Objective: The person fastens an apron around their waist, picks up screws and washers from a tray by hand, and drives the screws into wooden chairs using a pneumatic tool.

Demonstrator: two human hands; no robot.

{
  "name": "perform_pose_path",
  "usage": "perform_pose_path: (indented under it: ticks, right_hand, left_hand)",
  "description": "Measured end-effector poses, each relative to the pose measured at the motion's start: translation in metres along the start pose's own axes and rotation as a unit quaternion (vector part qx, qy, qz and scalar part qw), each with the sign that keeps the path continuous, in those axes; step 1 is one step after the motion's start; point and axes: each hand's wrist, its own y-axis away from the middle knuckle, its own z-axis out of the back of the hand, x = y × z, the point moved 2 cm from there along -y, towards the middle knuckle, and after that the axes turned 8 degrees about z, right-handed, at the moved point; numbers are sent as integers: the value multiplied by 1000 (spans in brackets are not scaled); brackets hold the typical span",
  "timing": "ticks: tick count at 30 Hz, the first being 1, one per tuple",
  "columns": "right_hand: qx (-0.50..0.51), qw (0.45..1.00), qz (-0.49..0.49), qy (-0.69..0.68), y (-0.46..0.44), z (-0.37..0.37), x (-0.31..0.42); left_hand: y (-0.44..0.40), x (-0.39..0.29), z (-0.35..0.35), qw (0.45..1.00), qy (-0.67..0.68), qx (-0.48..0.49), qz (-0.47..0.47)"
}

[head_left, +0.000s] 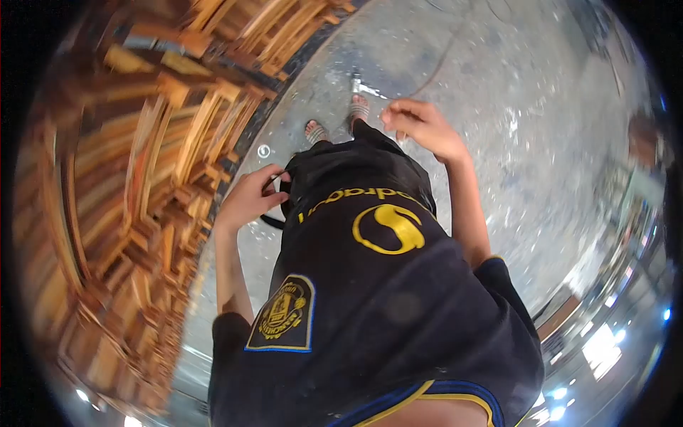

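Observation:
At the left side of the black shirt and dark shorts, my left hand (250, 198) has its thumb and fingers closed round a thin black strap (273, 182). A black loop hangs just below that hand. My right hand (421, 127) is held out over the floor on the right, its fingers curled in loosely, with nothing visible in them. Beyond it, near my sandalled feet (359, 109), a small metallic tool (356, 84) lies on the floor beside a thin hose or cord.
Stacked wooden frames or chair parts (149, 164) fill the left side, along a dark edge. A small white ring (264, 151) lies on the grey concrete floor (526, 128). Boxes and blurred items stand at the far right.

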Motion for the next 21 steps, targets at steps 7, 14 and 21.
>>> perform_pose_path:
  ticks: [7, 14, 21]
  right_hand:
    - [-170, 985, -5, -15, 64, 34, -40]
    - [-125, 970, 56, -200, 88, -1, -38]
    - [-185, 955, 191, -131, 88, -11, -50]
  left_hand:
    - [-47, -81, -14, 981, 137, 36, -133]
    - [-106, -148, -67, 964, 97, 226, -106]
    - [-125, -146, -81, 925, 239, 294, 12]
